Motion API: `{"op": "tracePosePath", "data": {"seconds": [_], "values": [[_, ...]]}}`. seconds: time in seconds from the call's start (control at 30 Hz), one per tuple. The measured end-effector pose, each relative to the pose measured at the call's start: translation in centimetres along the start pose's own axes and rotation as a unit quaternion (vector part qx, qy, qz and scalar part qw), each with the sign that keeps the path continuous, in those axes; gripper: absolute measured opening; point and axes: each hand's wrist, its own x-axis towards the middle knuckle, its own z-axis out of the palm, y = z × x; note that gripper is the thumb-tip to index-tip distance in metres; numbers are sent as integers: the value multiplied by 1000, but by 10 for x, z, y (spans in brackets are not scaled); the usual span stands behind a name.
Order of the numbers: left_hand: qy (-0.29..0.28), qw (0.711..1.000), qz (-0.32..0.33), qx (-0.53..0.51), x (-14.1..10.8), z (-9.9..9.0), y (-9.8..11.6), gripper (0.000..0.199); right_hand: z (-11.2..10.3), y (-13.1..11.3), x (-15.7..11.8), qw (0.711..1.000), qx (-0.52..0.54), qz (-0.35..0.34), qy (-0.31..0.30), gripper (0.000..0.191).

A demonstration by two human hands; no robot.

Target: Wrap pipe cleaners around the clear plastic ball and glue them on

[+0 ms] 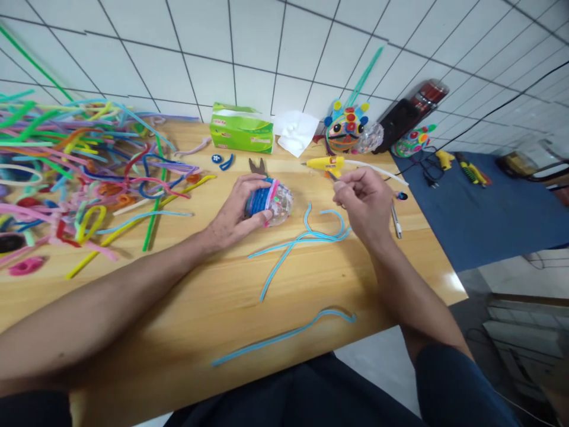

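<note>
My left hand (237,204) is curled round a clear ball (282,204), whose left side is wrapped in blue pipe cleaner (255,203) with a pink band. The ball rests on the wooden table. Behind it show the dark jaws of pliers (256,166); their handles are hidden. My right hand (367,198) is closed in a pinch, with a thin dark tip at its fingers that I cannot make out. Just beyond it lies a yellow glue gun (326,163) with a white stick out of its back. Several light-blue pipe cleaners (296,240) lie between my hands.
A heap of coloured pipe cleaners (84,172) covers the left side. At the back stand a green tissue pack (242,131), a white tissue (296,133) and a decorated ball figure (347,130). A pen (396,219) lies at right, near a blue mat (480,219).
</note>
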Motion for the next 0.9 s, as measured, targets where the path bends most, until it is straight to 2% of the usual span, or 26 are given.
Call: {"op": "tracePosePath", "data": {"seconds": [0.13,0.3,0.43,0.57,0.63,0.9], "values": [[6,1000,1,-11,0,2,-3,53,-12,45,17,994,-96,26,-49,8],[1,1000,-3,-13,1,3,-3,54,-7,94,13,978,-174,90,-64,9],[13,1000,7,-23,1,4,-2,52,-5,113,7,976,-210,44,-47,17],[4,1000,1,-19,2,3,-1,53,-10,123,3,971,-235,-44,-21,15],[-2,1000,-6,-18,1,2,0,53,-13,123,-1,969,-237,-67,-16,14],[2,998,-48,-30,0,-2,4,55,-17,98,-12,975,-211,-75,-8,10]]}}
